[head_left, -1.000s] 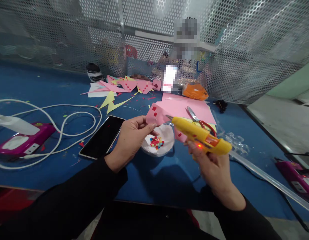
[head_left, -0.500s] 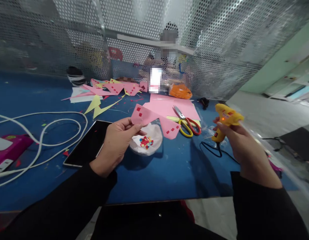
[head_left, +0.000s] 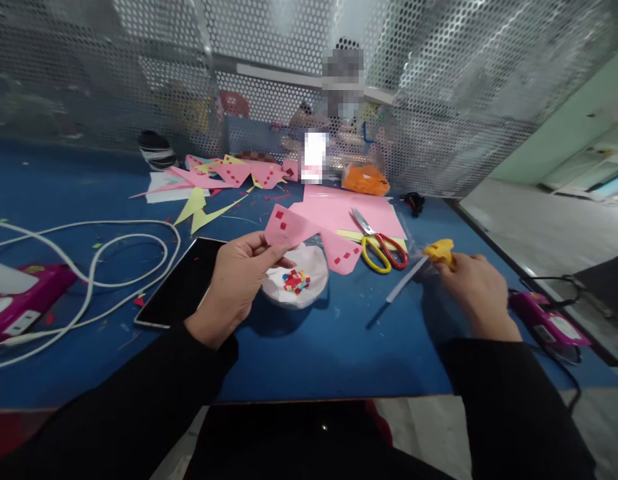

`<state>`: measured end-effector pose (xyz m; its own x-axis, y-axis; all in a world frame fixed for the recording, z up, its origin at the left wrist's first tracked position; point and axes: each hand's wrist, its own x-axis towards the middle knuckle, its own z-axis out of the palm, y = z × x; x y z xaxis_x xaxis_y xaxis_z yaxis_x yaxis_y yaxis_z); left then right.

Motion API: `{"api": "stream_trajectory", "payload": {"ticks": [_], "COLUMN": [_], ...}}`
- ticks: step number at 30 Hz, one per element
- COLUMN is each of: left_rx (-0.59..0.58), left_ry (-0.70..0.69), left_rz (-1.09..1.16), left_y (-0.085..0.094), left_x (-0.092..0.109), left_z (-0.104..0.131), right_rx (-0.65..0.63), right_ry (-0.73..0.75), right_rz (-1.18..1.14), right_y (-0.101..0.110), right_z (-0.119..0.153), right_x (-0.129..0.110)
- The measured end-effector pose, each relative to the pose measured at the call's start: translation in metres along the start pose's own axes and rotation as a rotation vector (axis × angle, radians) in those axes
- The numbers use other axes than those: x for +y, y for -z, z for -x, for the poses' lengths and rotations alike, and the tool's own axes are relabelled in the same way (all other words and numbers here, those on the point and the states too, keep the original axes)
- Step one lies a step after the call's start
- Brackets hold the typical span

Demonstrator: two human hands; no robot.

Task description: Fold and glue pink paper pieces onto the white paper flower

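Between the thumb and fingers of my left hand (head_left: 239,273) is a pink paper cutout (head_left: 289,228) with small red diamonds on its two flaps. Below it a white-lined bowl (head_left: 316,283) holds many tiny coloured paper pieces (head_left: 295,281). My right hand (head_left: 476,290) is closed around a yellow hot glue gun (head_left: 440,251), low over the right side of the table. A clear glue stick (head_left: 406,280) juts from the gun toward the lower left. The gun's handle is hidden by my hand. Scissors (head_left: 373,247) with red and yellow handles lie between my hands, on paper.
A black tablet (head_left: 181,287) and white cable (head_left: 96,283) lie left, near a magenta power strip (head_left: 33,300). Another magenta device (head_left: 546,320) sits right. Pink sheets (head_left: 333,205), decorated cutouts (head_left: 239,175) and an orange packet (head_left: 365,180) are behind. A perforated metal screen (head_left: 289,87) stands beyond.
My right hand has lowered and turned the glue gun, so the glue stick now points toward the lower left. My left hand keeps the pink cutout in nearly the same place.
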<state>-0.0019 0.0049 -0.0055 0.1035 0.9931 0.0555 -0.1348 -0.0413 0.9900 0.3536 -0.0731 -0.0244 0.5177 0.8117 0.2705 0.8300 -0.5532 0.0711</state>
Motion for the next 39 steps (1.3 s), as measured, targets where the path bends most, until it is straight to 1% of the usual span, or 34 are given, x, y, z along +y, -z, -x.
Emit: {"api": "stream_trajectory", "payload": {"ticks": [3, 5, 7, 9, 10, 11, 12, 13, 15, 16, 17, 19, 21, 23, 25, 28, 32, 35, 39], "left_rx": [-0.001, 0.005, 0.006, 0.007, 0.013, 0.025, 0.037, 0.048, 0.058, 0.057, 0.055, 0.054, 0.052, 0.052, 0.055, 0.055, 0.058, 0.054, 0.045], "left_ry": [-0.004, -0.006, -0.013, -0.024, -0.029, -0.034, -0.038, -0.043, -0.048, -0.048, -0.047, -0.035, -0.021, -0.015, -0.015, -0.003, 0.014, 0.005, 0.002], "left_rz": [0.024, 0.050, 0.085, 0.118, 0.134, 0.150, 0.169, 0.191, 0.232, 0.250, 0.266, 0.292, 0.313, 0.331, 0.347, 0.359, 0.366, 0.366, 0.345], "left_y": [0.000, -0.001, -0.001, -0.002, -0.003, -0.003, -0.003, -0.003, -0.003, -0.002, -0.002, -0.002, -0.002, -0.002, -0.002, -0.002, -0.002, -0.002, -0.002], "left_x": [-0.001, -0.001, -0.001, -0.002, -0.001, -0.001, -0.001, -0.001, -0.002, -0.002, -0.003, -0.004, -0.005, -0.006, -0.007, -0.007, -0.007, -0.007, -0.005], "left_z": [0.000, 0.000, 0.000, 0.000, 0.000, 0.000, 0.000, 0.000, -0.001, -0.002, -0.002, -0.004, -0.006, -0.007, -0.007, -0.007, -0.006, -0.006, -0.005], "right_rx": [-0.026, -0.008, 0.088, 0.261, 0.341, 0.406, 0.428, 0.408, 0.233, 0.143, 0.080, -0.030, -0.109, -0.146, -0.157, -0.194, -0.252, -0.244, -0.210], "right_ry": [0.033, 0.044, 0.046, 0.057, 0.104, 0.193, 0.325, 0.490, 0.786, 0.863, 0.912, 0.945, 0.941, 0.940, 0.955, 0.982, 0.973, 0.981, 1.007], "right_rz": [0.056, 0.088, 0.099, 0.008, -0.095, -0.235, -0.381, -0.539, -0.719, -0.754, -0.751, -0.661, -0.525, -0.383, -0.288, -0.210, -0.159, -0.181, -0.246], "right_y": [0.003, 0.009, 0.022, 0.038, 0.047, 0.055, 0.062, 0.068, 0.073, 0.073, 0.071, 0.066, 0.059, 0.053, 0.050, 0.050, 0.053, 0.052, 0.047], "right_z": [-0.001, 0.001, 0.009, 0.022, 0.031, 0.040, 0.051, 0.060, 0.074, 0.078, 0.079, 0.073, 0.060, 0.048, 0.040, 0.036, 0.038, 0.039, 0.038], "right_x": [0.004, 0.005, 0.000, -0.014, -0.025, -0.039, -0.055, -0.072, -0.107, -0.124, -0.139, -0.164, -0.182, -0.195, -0.204, -0.212, -0.217, -0.219, -0.222]}}
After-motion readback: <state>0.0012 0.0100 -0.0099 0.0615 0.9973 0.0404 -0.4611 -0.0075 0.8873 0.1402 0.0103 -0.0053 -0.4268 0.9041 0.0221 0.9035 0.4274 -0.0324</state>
